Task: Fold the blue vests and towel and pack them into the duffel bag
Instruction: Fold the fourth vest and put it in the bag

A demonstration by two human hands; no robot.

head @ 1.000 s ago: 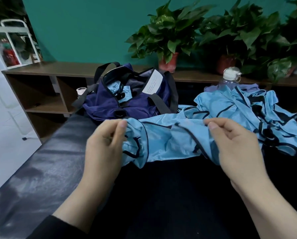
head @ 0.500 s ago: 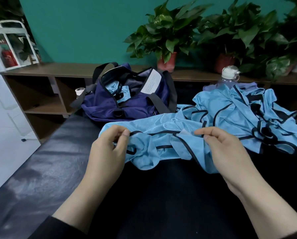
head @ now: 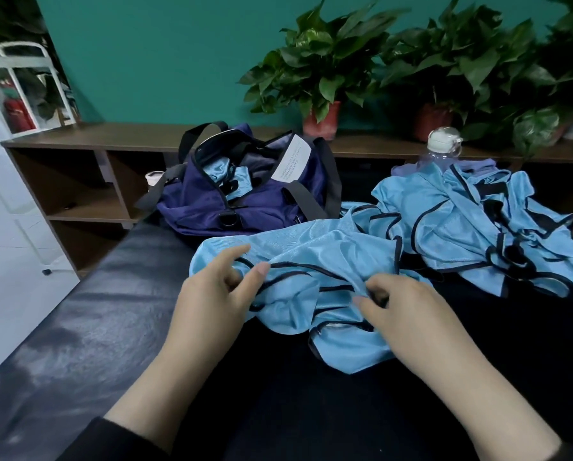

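Both hands are on a blue vest (head: 315, 261) lying on the dark table (head: 95, 311): the left hand (head: 212, 294) pinches its black trim, the right hand (head: 408, 307) bunches the cloth. Beyond the left hand sits the open bag (head: 245, 201); past the right, a pile of vests (head: 471, 221).

We seem to be in a sports or physiotherapy room rather than a home. We stand at a padded bench (head: 89, 314) covered in dark, shiny vinyl, like a treatment couch. Behind it a teal wall (head: 165, 54) rises above a long, low wooden shelf unit (head: 89, 138) with open compartments, lined with potted plants (head: 321, 71) in red pots. At the far left we see a white metal frame (head: 22, 51) and a pale tiled floor (head: 5, 254). A heap of blue mesh vests (head: 461, 214) and a navy duffel bag (head: 245, 201) suit a team setting.
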